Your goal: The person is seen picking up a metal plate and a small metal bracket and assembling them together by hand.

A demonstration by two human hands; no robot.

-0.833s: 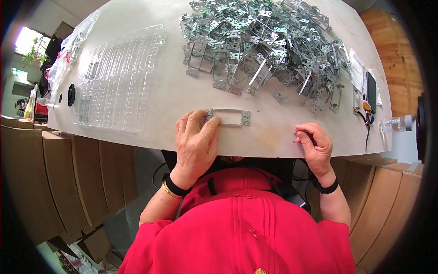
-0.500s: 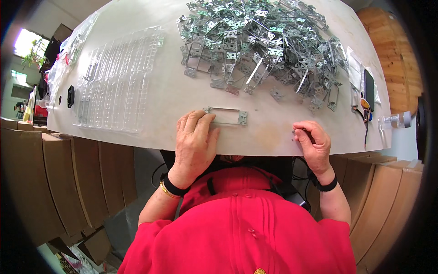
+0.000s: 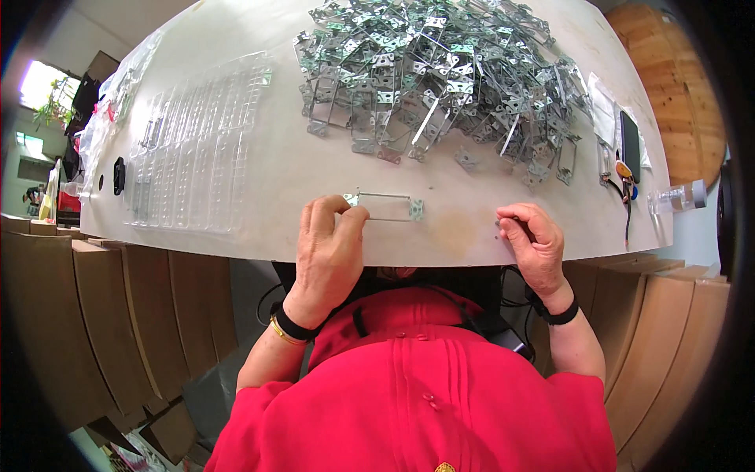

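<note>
My left hand pinches the left end of a thin rectangular metal bracket, with two long rods and a holed plate at each end. The bracket is level with the near part of the table, and its left plate is partly hidden by my fingers. To the right, my right hand is closed over the table's near edge, thumb against the curled fingers. A tiny dark speck shows by those fingertips; what they hold is too small to name. Beyond both hands lies a big heap of similar metal brackets.
Clear plastic blister trays lie at the left, beside a small black part. On the right are a black phone, a tool with orange-yellow handles and a clear bottle. Cardboard boxes stand below the table.
My left fingers have bent into a tighter pinch on the bracket, which has shifted slightly toward me. My right hand stays closed in nearly the same place. The whole view has shifted a little.
</note>
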